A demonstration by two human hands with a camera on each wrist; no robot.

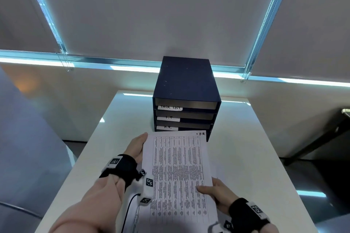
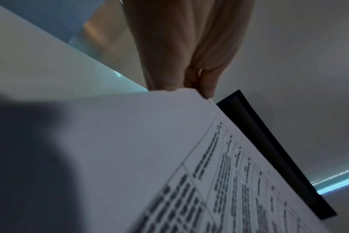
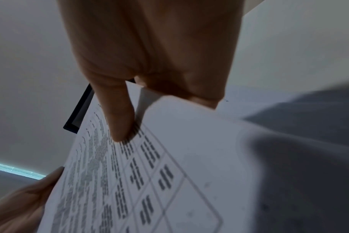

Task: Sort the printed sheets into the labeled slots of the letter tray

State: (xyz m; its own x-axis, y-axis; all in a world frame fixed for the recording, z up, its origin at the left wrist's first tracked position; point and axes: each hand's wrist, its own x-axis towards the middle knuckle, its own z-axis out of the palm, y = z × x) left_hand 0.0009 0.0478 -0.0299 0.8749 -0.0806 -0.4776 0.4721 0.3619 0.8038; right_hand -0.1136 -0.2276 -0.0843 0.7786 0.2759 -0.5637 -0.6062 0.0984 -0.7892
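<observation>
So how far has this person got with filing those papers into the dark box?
No filed sheet shows in the dark blue letter tray: its TASK LIST slot looks bare, the lower slots are too shadowed to tell. In hand: the white printed sheet marked H.R, left hand at its far corner, right hand pinching its near edge. Left: sliding it into the H.R. slot, then the paper beneath.

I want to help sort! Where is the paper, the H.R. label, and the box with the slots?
printed sheet (image 1: 178, 172), head view, middle of its printed table.
H.R. label (image 1: 167, 127), head view, on its white strip.
letter tray (image 1: 186, 77), head view, its dark top.
</observation>
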